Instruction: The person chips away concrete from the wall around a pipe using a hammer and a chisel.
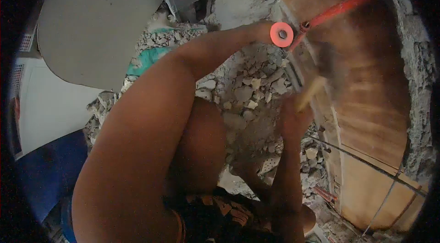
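An orange-pink round guard with a grey metal end at its centre, apparently a chisel [282, 34], sits at the end of my outstretched left arm. My left hand [266, 32] grips it from behind the guard, and its fingers are mostly hidden. Lower and to the right, my right hand [294, 117] is closed around a pale wooden handle [310, 92], probably a hammer's. The dark head end near it is smeared by motion. Both hands are beside the edge of a brown curved wooden panel [366, 82].
Broken rubble [250, 94] covers the ground between the arms and the panel. A red metal bar [341, 9] crosses the panel's top; thin dark rods [357, 157] cross lower down. Rough concrete [421, 73] borders the right. A grey board [98, 27] stands left.
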`<state>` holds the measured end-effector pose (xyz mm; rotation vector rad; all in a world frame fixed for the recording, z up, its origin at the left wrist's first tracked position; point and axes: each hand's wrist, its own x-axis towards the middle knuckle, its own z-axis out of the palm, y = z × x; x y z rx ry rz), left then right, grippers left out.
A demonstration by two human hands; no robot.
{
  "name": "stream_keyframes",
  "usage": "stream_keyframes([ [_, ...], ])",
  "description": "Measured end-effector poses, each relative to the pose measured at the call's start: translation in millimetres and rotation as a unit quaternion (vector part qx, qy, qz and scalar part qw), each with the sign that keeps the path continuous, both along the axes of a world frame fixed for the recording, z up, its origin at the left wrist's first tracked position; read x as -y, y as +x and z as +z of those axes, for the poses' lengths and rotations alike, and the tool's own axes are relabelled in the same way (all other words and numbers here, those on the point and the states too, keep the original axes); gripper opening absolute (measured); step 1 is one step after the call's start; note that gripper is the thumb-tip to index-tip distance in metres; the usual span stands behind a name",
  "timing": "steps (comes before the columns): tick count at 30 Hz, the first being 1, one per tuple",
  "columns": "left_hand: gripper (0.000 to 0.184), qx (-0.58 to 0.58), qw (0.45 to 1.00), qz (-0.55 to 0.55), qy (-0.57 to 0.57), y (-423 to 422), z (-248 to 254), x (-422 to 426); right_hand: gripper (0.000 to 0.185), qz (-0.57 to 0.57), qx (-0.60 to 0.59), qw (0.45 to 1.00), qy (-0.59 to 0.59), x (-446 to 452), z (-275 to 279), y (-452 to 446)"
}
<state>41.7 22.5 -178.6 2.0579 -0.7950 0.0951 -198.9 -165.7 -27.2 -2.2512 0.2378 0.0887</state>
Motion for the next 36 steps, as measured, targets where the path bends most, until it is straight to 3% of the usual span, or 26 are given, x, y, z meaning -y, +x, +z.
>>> stream_keyframes([
  [1, 0.052, -0.022, 0.999, 0.011, 0.038, -8, 10, 1, 0.021, -0.002, -0.004, 1.000, 0.002, -1, 6, 0],
  [2, 0.054, -0.041, 0.996, 0.023, 0.077, -10, 16, 2, 0.016, -0.005, 0.125, 0.982, 0.145, 0, 10, 2],
  [4, 0.055, -0.063, 0.991, 0.035, 0.116, -12, 12, 4, 0.013, -0.010, 0.245, 0.927, 0.283, 2, 11, 4],
  [6, 0.048, -0.008, 0.998, 0.055, 0.017, -2, -12, 3, 0.016, 0.005, 0.176, 0.971, 0.162, -1, 7, 14],
  [8, 0.046, 0.003, 0.998, 0.057, 0.007, -9, -4, 0, 0.020, 0.029, 0.063, 0.997, 0.031, -3, -9, 28],
  [10, 0.043, 0.020, 0.998, 0.057, -0.006, -2, -1, 3, 0.025, 0.098, -0.130, 0.980, -0.117, 1, -43, 45],
  [11, 0.040, -0.004, 0.997, -0.023, -0.077, 11, -7, 5, 0.025, 0.095, -0.125, 0.981, -0.117, 2, -49, 43],
  [12, 0.037, -0.024, 0.984, -0.100, -0.144, 26, -11, 2, 0.026, 0.089, -0.034, 0.988, -0.125, 3, -55, 39],
  [13, 0.037, -0.028, 0.984, -0.099, -0.145, 20, -16, 3, 0.027, 0.082, 0.044, 0.987, -0.135, 5, -58, 26],
  [16, 0.033, 0.006, 0.988, -0.017, -0.150, 14, -14, 4, 0.028, 0.033, 0.067, 0.996, -0.052, -18, 13, 9],
  [17, 0.032, 0.021, 0.996, -0.002, -0.092, 9, -14, 3, 0.028, 0.032, 0.062, 0.996, -0.052, -19, 24, 6],
  [19, 0.032, 0.042, 0.999, 0.021, -0.027, 6, -9, -7, 0.029, 0.027, 0.289, 0.947, 0.139, -19, 37, 11],
  [22, 0.034, 0.023, 0.998, 0.025, -0.054, 6, -13, -8, 0.029, 0.127, 0.361, 0.902, 0.199, 3, -7, 40],
  [23, 0.035, 0.016, 0.998, 0.024, -0.063, 4, -16, -5, 0.028, 0.111, 0.257, 0.960, 0.023, 10, -45, 45],
  [24, 0.036, 0.010, 0.997, 0.020, -0.071, 2, -15, -1, 0.026, 0.088, 0.142, 0.974, -0.153, 17, -81, 47],
  [25, 0.036, 0.016, 0.997, 0.019, -0.067, -2, -11, 3, 0.025, 0.159, 0.080, 0.964, -0.200, 32, -101, 46],
  [27, 0.038, 0.020, 0.975, -0.095, -0.199, 3, 2, -1, 0.024, 0.232, 0.040, 0.942, -0.240, 25, -96, 54],
  [29, 0.039, 0.005, 0.983, -0.052, -0.174, 10, -29, 10, 0.022, 0.113, 0.077, 0.975, -0.174, 6, -42, 18],
  [30, 0.041, 0.007, 0.991, -0.001, -0.137, 22, -33, 6, 0.022, 0.113, 0.081, 0.975, -0.173, 1, -19, 18],
  [32, 0.041, -0.021, 0.995, -0.017, -0.097, 10, -15, -6, 0.021, 0.052, 0.087, 0.995, 0.004, -4, 21, 7],
  [33, 0.043, -0.046, 0.997, -0.035, -0.056, 7, -8, -7, 0.021, 0.051, 0.084, 0.995, 0.002, -9, 38, 9],
  [34, 0.043, -0.047, 0.997, -0.034, -0.059, 12, -23, -5, 0.022, 0.083, 0.236, 0.960, 0.128, -17, 53, 16],
  [35, 0.042, -0.040, 0.999, 0.004, -0.021, 23, -52, -5, 0.022, 0.115, 0.379, 0.884, 0.250, -24, 59, 23],
  [36, 0.040, -0.032, 0.998, 0.043, 0.019, 31, -67, -8, 0.022, 0.120, 0.379, 0.882, 0.252, -27, 48, 30],
])
